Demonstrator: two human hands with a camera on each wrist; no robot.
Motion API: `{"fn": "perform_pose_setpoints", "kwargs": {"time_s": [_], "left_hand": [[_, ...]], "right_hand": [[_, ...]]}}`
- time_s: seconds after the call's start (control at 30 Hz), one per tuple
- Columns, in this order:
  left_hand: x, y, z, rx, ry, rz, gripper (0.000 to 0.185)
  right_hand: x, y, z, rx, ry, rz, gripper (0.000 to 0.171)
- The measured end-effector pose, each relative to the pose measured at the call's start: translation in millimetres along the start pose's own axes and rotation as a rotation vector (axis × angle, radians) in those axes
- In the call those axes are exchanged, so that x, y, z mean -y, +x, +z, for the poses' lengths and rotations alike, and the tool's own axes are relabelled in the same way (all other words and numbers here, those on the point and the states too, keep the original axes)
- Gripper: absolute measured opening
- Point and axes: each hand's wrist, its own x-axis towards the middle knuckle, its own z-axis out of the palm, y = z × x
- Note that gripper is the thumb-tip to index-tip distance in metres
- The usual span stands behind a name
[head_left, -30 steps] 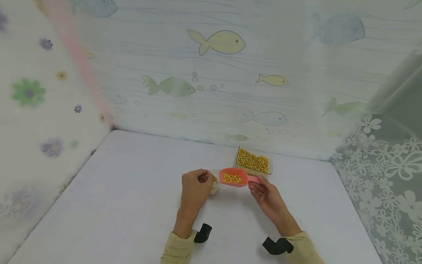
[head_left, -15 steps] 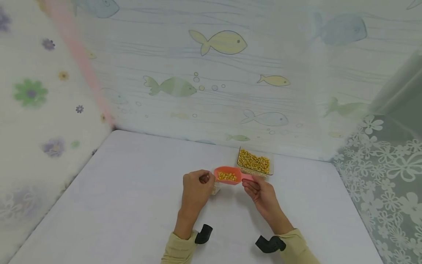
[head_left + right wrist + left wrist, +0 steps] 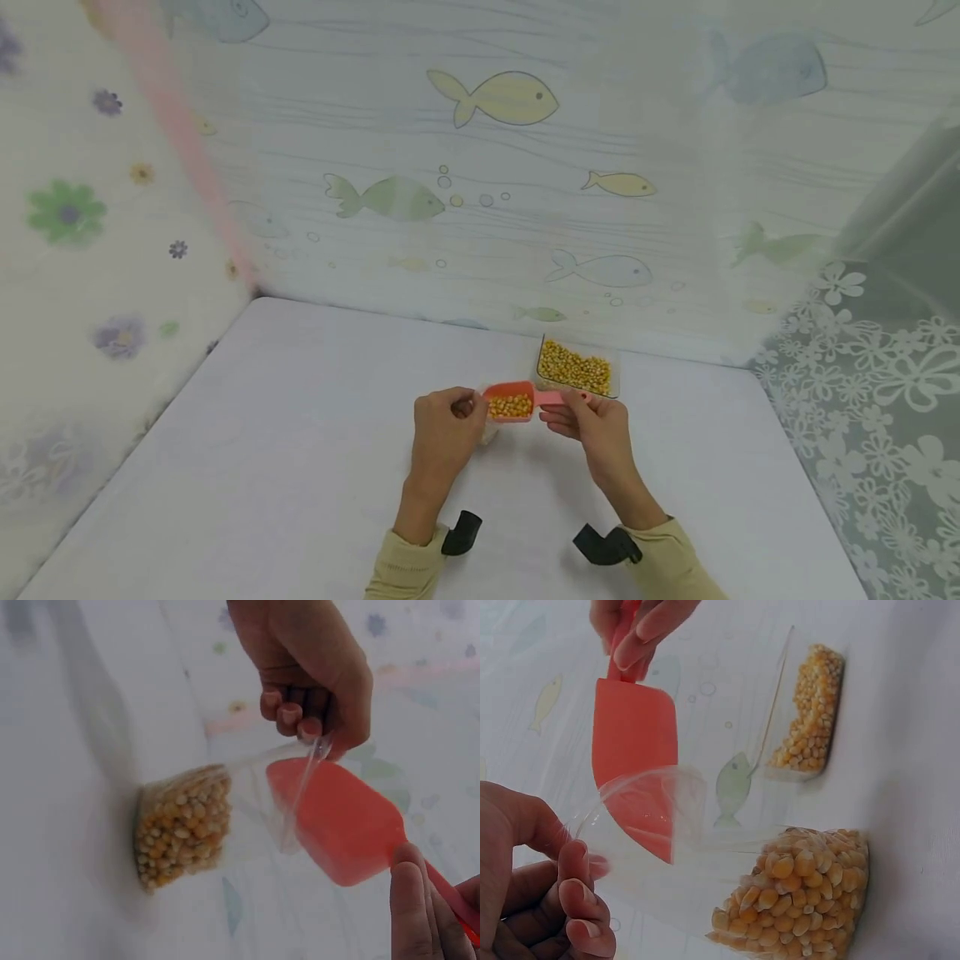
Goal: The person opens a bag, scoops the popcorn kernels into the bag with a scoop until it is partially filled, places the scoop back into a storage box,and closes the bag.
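Note:
A pink scoop (image 3: 509, 403) loaded with corn kernels is held by its handle in my right hand (image 3: 564, 410). Its front end reaches into the mouth of a small clear plastic bag (image 3: 667, 817), as the left wrist view shows. My left hand (image 3: 461, 407) pinches the bag's top edge and holds it up. The bag's bottom rests on the table, filled with corn kernels (image 3: 802, 892), which also show as a clump (image 3: 184, 825) in the right wrist view. The scoop (image 3: 337, 825) is seen from below there, with the left hand (image 3: 315, 682) above it.
A clear rectangular container (image 3: 576, 369) full of corn kernels stands just behind the right hand, near the fish-patterned back wall (image 3: 495, 167). The white table (image 3: 285, 450) stretches to the left and front. Flowered curtains hang on both sides.
My right hand has carried the loaded scoop leftward from beside the container to the bag's mouth. The left hand has stayed in place holding the bag.

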Motion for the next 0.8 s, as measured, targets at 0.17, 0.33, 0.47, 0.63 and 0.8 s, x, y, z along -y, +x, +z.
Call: {"fn": "perform_pose_setpoints", "kwargs": {"time_s": [0.17,0.33,0.47,0.63,0.8], "left_hand": [[0.6,0.9,-0.2,-0.002,-0.006,0.005,0.010],[1.2,1.6,0.4,-0.004,-0.016,0.010,0.010],[2.3,1.9,1.0,-0.006,-0.026,0.021,0.011],[2.8,1.8,1.0,-0.014,-0.041,0.026,0.011],[3.7,1.9,0.9,-0.030,-0.045,0.035,0.012]], "right_hand": [[13,-3,7,0.007,-0.100,-0.051,0.032],[21,-4,10,0.011,-0.162,-0.080,0.029],[24,-5,11,0.011,-0.180,-0.106,0.028],[28,-8,11,0.018,-0.210,-0.166,0.026],[34,-10,8,0.022,-0.235,-0.222,0.027]]}}
